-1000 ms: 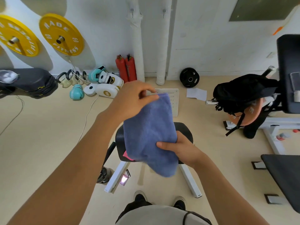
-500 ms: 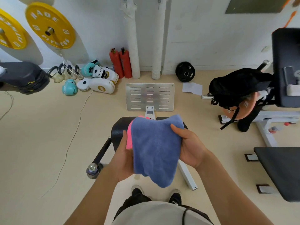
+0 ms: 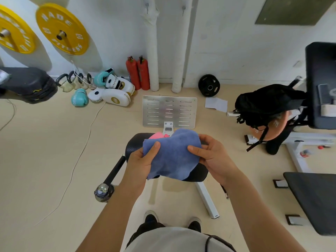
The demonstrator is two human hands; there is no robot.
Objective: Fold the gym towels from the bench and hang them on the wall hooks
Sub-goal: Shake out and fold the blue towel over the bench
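Directly below the head camera, a person holds a folded blue towel (image 3: 172, 153) between both hands above the black padded worktop (image 3: 197, 172). Their left hand (image 3: 141, 163) has its grip closed on the towel's left edge, thumb lying across the top of the cloth and fingers tucked beneath it. Their right hand (image 3: 211, 154) grips the towel's right side the same way, thumb pressed on top and fingers curled behind. The towel sags between the two hands, its lower edge hanging loose in front of the worktop. A pink towel (image 3: 156, 135) peeks out just behind the blue one's upper left corner; whether it lies on the worktop cannot be told. Beyond the worktop a slotted metal plate (image 3: 169, 111) stands on the beige floor. Two red fire extinguishers (image 3: 138, 72) lean against the white wall, beside two white wrapped pipes (image 3: 151, 51). Left of them lie boxing gloves and pads (image 3: 111, 90), with two yellow weight plates (image 3: 62, 29) mounted on the wall above. A black backpack (image 3: 265, 104) rests on equipment at the right, near a small black weight plate (image 3: 209, 85) propped against the wall.
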